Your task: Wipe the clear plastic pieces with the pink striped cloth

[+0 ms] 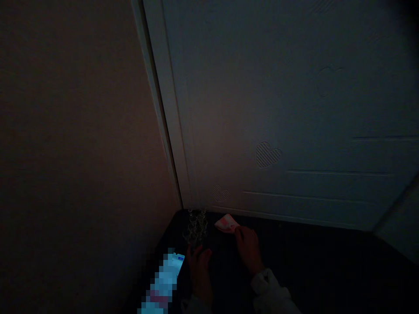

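Observation:
The scene is dim. A pile of small shiny rings (195, 227), metal or clear, lies on the dark surface near the wall corner. My left hand (199, 272) is just in front of the pile, fingers apart and tips close to the nearest rings; whether they touch is hard to see. To the right, my right hand (249, 249) pinches the near end of a small, soft-looking pink and white packet or folded cloth (226, 223). The darkness hides the exact kind of that item.
A lit, blurred screen, likely a phone (163, 279), lies left of my left hand. Behind the dark surface (314, 261) rises a pale panel (222, 109) with raised hearts and lines. A plain wall (81, 131) stands along the left.

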Demonstrator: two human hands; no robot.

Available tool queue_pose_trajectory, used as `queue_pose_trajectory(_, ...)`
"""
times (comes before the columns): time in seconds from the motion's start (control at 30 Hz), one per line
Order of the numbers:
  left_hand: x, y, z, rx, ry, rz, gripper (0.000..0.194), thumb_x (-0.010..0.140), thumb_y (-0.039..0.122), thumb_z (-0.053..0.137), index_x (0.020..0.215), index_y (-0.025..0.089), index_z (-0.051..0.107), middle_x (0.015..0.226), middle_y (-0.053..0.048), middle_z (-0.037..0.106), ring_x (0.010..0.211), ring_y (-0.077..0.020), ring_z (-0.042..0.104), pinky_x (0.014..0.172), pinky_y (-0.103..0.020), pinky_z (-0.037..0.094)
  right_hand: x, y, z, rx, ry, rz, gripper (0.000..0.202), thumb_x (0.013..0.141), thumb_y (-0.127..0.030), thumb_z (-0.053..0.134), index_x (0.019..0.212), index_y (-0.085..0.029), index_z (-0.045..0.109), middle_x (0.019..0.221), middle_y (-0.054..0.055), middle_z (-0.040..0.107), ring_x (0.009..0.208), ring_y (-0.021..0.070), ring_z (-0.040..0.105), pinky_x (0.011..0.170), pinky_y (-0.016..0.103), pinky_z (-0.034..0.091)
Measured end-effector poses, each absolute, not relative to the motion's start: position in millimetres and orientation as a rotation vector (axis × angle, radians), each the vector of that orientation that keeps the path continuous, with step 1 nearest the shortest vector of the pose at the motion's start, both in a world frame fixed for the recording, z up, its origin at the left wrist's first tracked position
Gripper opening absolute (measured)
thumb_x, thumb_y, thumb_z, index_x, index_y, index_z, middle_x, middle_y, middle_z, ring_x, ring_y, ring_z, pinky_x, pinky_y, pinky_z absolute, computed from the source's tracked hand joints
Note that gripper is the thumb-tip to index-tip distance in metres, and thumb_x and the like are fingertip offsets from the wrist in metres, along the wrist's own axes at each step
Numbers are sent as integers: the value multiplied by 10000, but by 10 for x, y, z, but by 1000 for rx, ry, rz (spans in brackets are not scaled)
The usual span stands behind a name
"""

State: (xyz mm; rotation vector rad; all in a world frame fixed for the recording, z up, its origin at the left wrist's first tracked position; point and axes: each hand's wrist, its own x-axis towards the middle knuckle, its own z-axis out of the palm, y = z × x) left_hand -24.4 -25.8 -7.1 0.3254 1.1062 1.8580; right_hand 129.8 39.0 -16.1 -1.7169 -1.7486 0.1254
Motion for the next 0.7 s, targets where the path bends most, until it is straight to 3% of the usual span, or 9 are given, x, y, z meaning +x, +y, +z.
queue_pose_trajectory(0.7, -266, -223, -166, 338, 1103, 1784, 187, 887, 161, 588, 1074, 163, 582, 970, -23, 643, 778, -150, 645, 698, -334, 557, 1267, 323, -84, -1665, -1799, 83, 250, 925, -279, 563, 1146, -165, 585, 1167, 79, 616, 984, 220, 628, 834, 433, 526)
